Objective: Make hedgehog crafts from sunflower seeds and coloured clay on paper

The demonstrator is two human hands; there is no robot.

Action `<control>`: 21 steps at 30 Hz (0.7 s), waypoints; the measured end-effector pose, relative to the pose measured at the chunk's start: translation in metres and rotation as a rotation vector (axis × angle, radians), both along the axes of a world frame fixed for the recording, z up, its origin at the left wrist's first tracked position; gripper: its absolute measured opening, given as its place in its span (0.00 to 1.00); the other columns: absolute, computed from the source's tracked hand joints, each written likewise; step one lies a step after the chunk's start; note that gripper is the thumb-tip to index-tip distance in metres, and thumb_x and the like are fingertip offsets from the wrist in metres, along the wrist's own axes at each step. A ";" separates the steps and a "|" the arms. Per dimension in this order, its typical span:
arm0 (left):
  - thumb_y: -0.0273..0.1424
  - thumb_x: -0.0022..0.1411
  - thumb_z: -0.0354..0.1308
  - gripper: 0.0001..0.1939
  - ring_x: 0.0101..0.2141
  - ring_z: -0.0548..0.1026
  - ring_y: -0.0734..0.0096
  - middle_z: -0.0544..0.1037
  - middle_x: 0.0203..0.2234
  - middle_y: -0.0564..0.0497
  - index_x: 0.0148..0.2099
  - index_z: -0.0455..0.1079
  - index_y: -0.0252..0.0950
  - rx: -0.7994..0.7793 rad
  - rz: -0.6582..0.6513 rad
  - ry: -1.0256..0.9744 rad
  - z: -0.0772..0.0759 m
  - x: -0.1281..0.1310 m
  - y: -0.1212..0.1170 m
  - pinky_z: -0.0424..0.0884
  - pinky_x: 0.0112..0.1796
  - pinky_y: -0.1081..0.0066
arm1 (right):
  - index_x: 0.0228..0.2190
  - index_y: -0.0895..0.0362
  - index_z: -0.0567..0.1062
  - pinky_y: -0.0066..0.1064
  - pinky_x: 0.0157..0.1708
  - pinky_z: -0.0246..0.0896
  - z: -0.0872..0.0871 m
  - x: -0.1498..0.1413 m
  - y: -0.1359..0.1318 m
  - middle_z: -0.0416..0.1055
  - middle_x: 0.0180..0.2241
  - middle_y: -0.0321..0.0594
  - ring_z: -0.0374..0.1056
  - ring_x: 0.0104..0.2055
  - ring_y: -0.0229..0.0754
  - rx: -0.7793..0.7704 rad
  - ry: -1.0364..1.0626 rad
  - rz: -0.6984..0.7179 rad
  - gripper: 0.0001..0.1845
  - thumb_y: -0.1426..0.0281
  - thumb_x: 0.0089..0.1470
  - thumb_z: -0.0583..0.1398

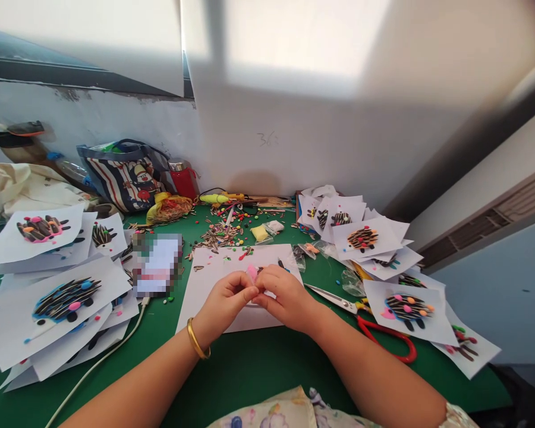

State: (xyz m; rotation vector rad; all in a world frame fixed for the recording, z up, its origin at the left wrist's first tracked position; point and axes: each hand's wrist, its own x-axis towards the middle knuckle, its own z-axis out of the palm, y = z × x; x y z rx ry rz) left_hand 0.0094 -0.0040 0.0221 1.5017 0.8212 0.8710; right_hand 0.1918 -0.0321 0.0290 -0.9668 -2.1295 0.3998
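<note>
My left hand [228, 297] and my right hand [282, 297] meet over a white sheet of paper [205, 300]. Between their pinched fingertips a small lump of pink modelling clay [252, 272] shows; its lower part is hidden by the fingers. The sheet carries small bits of pink, green and red clay near its far edge, and a sunflower seed [198, 268]. A dark object [280, 263], too covered to name, pokes out behind my right hand. Just beyond the sheet lie a yellow clay block [259, 233] and a loose pile of striped seeds [218, 235].
Stacked seed-and-clay pictures stand left [66, 303] and right [408, 309]. Red-handled scissors [386, 339] lie beside my right forearm. A phone [158, 264] with a white cable [116, 345] is on the left. A striped bag [120, 175] and red bottle [183, 180] line the wall.
</note>
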 end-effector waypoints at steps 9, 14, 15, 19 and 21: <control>0.41 0.67 0.50 0.15 0.30 0.68 0.69 0.72 0.27 0.51 0.32 0.67 0.37 0.324 -0.005 0.220 -0.001 -0.001 -0.007 0.66 0.34 0.69 | 0.27 0.54 0.68 0.33 0.37 0.60 0.001 -0.003 -0.001 0.68 0.27 0.38 0.63 0.34 0.42 0.016 -0.045 -0.003 0.11 0.73 0.61 0.52; 0.35 0.69 0.47 0.13 0.29 0.66 0.69 0.70 0.27 0.52 0.32 0.64 0.38 0.465 0.038 0.287 -0.001 0.001 -0.014 0.65 0.33 0.69 | 0.21 0.54 0.63 0.34 0.33 0.54 -0.002 -0.011 -0.004 0.62 0.23 0.36 0.59 0.29 0.41 0.103 -0.058 -0.147 0.11 0.73 0.55 0.52; 0.34 0.69 0.46 0.12 0.29 0.66 0.69 0.70 0.27 0.52 0.32 0.63 0.38 0.498 0.057 0.307 -0.001 0.001 -0.015 0.64 0.33 0.69 | 0.20 0.54 0.62 0.34 0.32 0.52 -0.002 -0.013 -0.005 0.62 0.22 0.36 0.58 0.29 0.41 0.122 -0.062 -0.187 0.11 0.74 0.53 0.52; 0.32 0.69 0.46 0.12 0.28 0.64 0.69 0.69 0.26 0.52 0.32 0.62 0.39 0.623 0.094 0.401 -0.003 0.000 -0.016 0.62 0.32 0.68 | 0.18 0.54 0.58 0.34 0.31 0.50 -0.004 -0.020 -0.008 0.59 0.21 0.35 0.56 0.28 0.40 0.138 -0.044 -0.275 0.12 0.75 0.50 0.53; 0.32 0.69 0.46 0.12 0.28 0.64 0.68 0.68 0.26 0.52 0.32 0.62 0.39 0.657 0.114 0.429 -0.004 -0.001 -0.016 0.61 0.31 0.68 | 0.18 0.54 0.57 0.34 0.31 0.50 -0.005 -0.021 -0.007 0.58 0.21 0.35 0.56 0.27 0.40 0.113 -0.006 -0.274 0.13 0.76 0.50 0.53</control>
